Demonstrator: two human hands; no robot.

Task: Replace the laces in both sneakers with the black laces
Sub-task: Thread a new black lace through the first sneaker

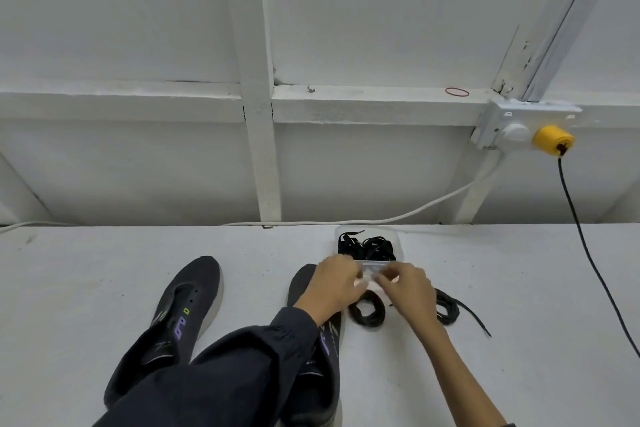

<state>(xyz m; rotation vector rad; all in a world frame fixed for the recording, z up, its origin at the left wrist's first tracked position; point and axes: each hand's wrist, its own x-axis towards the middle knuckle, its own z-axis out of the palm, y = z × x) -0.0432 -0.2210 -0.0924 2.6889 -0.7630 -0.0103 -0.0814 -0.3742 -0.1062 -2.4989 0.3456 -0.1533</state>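
With the sneakers (194, 298) unlaced, we seem to be fetching black laces (370, 248): fingers of left hand (337, 282) and right hand (410, 291) pinch a pale clear piece (375, 264) at the tub (400, 243), and next 1 coil (367, 314) needs threading.

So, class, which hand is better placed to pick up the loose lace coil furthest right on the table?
Probably the right hand: that lace coil lies just beside its wrist, while the left hand sits beyond the other coil.
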